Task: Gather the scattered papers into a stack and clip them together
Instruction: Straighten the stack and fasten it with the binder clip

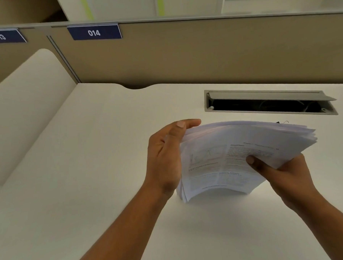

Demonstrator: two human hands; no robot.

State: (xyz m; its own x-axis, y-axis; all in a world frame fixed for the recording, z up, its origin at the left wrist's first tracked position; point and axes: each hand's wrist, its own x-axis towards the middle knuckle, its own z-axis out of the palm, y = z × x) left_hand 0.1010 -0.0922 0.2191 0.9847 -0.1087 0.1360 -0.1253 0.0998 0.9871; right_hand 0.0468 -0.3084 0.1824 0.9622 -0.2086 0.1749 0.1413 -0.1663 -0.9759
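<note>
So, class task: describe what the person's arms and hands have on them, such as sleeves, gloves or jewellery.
Both hands, the left hand and the right hand, are bare: no gloves, and no rings show. The forearms are uncovered as far as the picture's edge, with no sleeve, watch or bracelet in view.

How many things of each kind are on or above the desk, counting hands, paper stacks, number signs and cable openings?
Bare hands: 2, left and right
Stack of white printed papers: 1
Dark blue number signs: 2, "013" and "014"
Grey cable opening with raised flap: 1
Total: 6

Head-worn camera looks steeply down, close over the desk.
</note>
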